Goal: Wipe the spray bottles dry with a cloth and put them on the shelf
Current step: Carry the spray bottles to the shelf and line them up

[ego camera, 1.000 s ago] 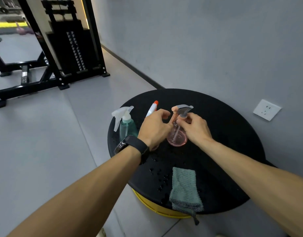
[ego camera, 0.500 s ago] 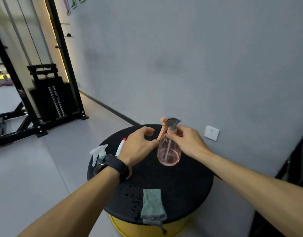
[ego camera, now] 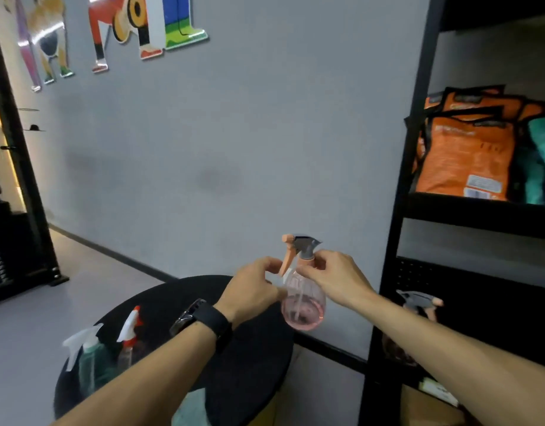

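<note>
Lifted higher off the round black desk (ego camera: 252,376), the bulbous translucent pink bottle (ego camera: 302,305) now nears the metal shelf (ego camera: 418,210); right hand (ego camera: 335,279) fingers pinch its neck, left hand (ego camera: 252,289) fingers grip its side.

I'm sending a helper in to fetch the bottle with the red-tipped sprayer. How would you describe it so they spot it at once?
Look at the round black table by the grey wall. At its left edge two spray bottles stand side by side, below the left hand. The one you want is the slim clear bottle with a white sprayer tipped in red; its neighbour, the green bottle, has an all-white sprayer.
</note>
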The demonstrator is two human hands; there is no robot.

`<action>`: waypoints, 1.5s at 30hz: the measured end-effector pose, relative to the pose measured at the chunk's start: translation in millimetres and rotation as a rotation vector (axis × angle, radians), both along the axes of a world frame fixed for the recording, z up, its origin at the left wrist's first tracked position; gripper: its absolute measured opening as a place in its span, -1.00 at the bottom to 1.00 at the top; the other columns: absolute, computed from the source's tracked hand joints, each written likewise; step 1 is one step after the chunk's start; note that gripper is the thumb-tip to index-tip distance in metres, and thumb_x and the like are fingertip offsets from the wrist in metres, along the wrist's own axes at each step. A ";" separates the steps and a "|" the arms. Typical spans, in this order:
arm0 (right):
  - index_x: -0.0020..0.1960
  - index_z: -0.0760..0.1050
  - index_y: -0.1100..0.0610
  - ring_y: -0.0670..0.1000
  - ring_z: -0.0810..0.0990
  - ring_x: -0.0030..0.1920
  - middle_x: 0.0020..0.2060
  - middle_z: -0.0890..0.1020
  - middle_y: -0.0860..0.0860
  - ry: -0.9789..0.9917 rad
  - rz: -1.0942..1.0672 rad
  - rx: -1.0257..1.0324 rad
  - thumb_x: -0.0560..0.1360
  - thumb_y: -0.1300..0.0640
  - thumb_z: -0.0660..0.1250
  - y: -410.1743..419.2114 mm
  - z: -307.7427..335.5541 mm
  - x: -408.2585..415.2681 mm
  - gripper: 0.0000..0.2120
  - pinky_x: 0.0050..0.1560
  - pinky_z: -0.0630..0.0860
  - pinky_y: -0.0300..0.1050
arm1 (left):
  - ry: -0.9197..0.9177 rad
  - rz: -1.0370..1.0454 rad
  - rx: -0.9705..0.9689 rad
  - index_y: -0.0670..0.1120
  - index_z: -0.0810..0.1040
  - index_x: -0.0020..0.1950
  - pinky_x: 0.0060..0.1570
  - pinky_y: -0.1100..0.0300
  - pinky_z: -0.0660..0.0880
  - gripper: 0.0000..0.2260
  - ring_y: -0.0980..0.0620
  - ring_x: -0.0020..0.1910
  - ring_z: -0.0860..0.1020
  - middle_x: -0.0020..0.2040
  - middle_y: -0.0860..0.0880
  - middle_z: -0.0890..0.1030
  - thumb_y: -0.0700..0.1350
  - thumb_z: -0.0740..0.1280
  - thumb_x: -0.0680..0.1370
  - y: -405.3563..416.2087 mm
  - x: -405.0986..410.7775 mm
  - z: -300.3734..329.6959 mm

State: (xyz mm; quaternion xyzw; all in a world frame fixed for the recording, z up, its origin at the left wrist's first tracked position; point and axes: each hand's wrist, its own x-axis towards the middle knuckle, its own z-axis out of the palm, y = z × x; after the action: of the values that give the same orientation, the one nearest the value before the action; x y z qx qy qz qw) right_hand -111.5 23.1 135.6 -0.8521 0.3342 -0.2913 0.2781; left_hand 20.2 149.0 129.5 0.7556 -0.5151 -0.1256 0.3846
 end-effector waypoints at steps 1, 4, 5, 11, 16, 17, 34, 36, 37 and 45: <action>-0.13 0.58 0.05 -0.09 0.59 -0.21 -0.22 0.63 -0.07 0.003 -0.021 -0.013 0.48 -0.09 0.37 -2.3 3.5 -12.2 -0.79 -0.29 0.46 -0.17 | -0.003 -0.025 0.011 -0.02 0.50 0.35 0.05 0.21 0.55 -0.56 0.10 0.03 0.60 0.18 0.07 0.60 -0.17 0.45 0.48 -6.3 -8.7 1.3; -0.19 0.56 0.05 -0.06 0.59 -0.25 -0.27 0.62 -0.06 0.004 -0.084 -0.032 0.47 -0.11 0.37 -9.6 9.6 -46.1 -0.78 -0.32 0.42 -0.15 | -0.015 -0.084 0.043 -0.04 0.47 0.36 0.09 0.16 0.54 -0.57 0.01 0.11 0.58 0.20 0.03 0.55 -0.25 0.39 0.50 -25.0 -35.9 3.1; -0.23 0.55 0.04 -0.07 0.58 -0.27 -0.30 0.61 -0.07 0.007 -0.103 -0.037 0.47 -0.11 0.36 -11.5 11.1 -56.8 -0.77 -0.33 0.40 -0.15 | -0.024 -0.093 0.050 -0.05 0.46 0.36 0.10 0.16 0.54 -0.57 -0.02 0.13 0.58 0.21 0.00 0.56 -0.28 0.35 0.50 -31.3 -45.0 3.1; -0.18 0.57 0.01 -0.15 0.56 -0.34 -0.31 0.62 -0.10 0.028 -0.200 -0.051 0.46 -0.10 0.38 -21.4 15.6 -109.0 -0.82 -0.38 0.38 -0.24 | -0.017 -0.169 0.053 -0.09 0.48 0.34 0.05 0.17 0.51 -0.58 -0.07 0.14 0.57 0.22 -0.12 0.58 -0.33 0.20 0.51 -59.3 -92.7 3.7; -0.14 0.63 0.02 -0.15 0.63 -0.27 -0.28 0.67 -0.10 0.004 -0.273 -0.033 0.44 -0.10 0.42 -29.5 16.2 -145.2 -0.81 -0.24 0.53 -0.17 | -0.020 -0.212 0.016 -0.02 0.48 0.36 0.27 0.15 0.47 -0.51 0.02 0.27 0.54 0.32 0.01 0.56 -0.37 0.17 0.49 -78.6 -117.1 5.6; -0.14 0.63 0.02 -0.16 0.64 -0.25 -0.27 0.67 -0.10 -0.006 -0.286 -0.029 0.43 -0.11 0.42 -31.6 15.4 -151.9 -0.80 -0.22 0.54 -0.17 | -0.016 -0.224 0.011 -0.03 0.48 0.37 0.28 0.15 0.47 -0.50 0.02 0.27 0.54 0.33 0.01 0.55 -0.38 0.17 0.49 -82.7 -121.5 5.5; -0.16 0.62 0.03 -0.13 0.64 -0.20 -0.24 0.68 -0.09 0.003 -0.450 0.007 0.41 -0.10 0.44 -85.3 -16.4 -234.5 -0.80 -0.12 0.56 -0.05 | 0.060 -0.388 -0.056 -0.07 0.46 0.42 0.27 0.11 0.51 -0.52 0.02 0.27 0.53 0.34 0.00 0.53 -0.38 0.21 0.53 -142.2 -177.4 -17.9; -0.14 0.62 0.00 -0.16 0.63 -0.17 -0.21 0.68 -0.13 0.006 -0.453 0.014 0.40 -0.10 0.45 -95.0 -26.9 -237.8 -0.83 -0.08 0.58 -0.08 | 0.053 -0.394 -0.050 -0.06 0.44 0.43 0.24 0.18 0.50 -0.48 0.05 0.25 0.51 0.33 0.01 0.52 -0.41 0.17 0.51 -148.2 -178.1 -22.7; -0.12 0.62 -0.01 -0.17 0.63 -0.16 -0.20 0.68 -0.13 0.008 -0.453 0.018 0.40 -0.09 0.45 -99.4 -32.0 -239.1 -0.83 -0.06 0.58 -0.09 | 0.050 -0.397 -0.047 -0.06 0.44 0.43 0.23 0.21 0.50 -0.47 0.06 0.25 0.50 0.33 0.01 0.52 -0.42 0.16 0.51 -151.7 -177.9 -25.3; -0.11 0.62 0.00 -0.16 0.63 -0.17 -0.20 0.67 -0.12 0.033 -0.477 0.059 0.40 -0.09 0.45 -127.8 -66.9 -240.3 -0.83 -0.06 0.58 -0.08 | 0.027 -0.408 -0.025 -0.07 0.44 0.44 0.28 0.26 0.45 -0.44 0.08 0.28 0.49 0.34 -0.01 0.52 -0.44 0.16 0.48 -180.3 -172.9 -45.2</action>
State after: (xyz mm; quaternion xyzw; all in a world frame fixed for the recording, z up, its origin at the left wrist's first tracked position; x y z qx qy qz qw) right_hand -351.8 -104.7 68.8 -0.7452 0.5388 -0.3251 0.2207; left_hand -152.7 -31.3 84.4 0.6291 -0.6537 -0.2046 0.3675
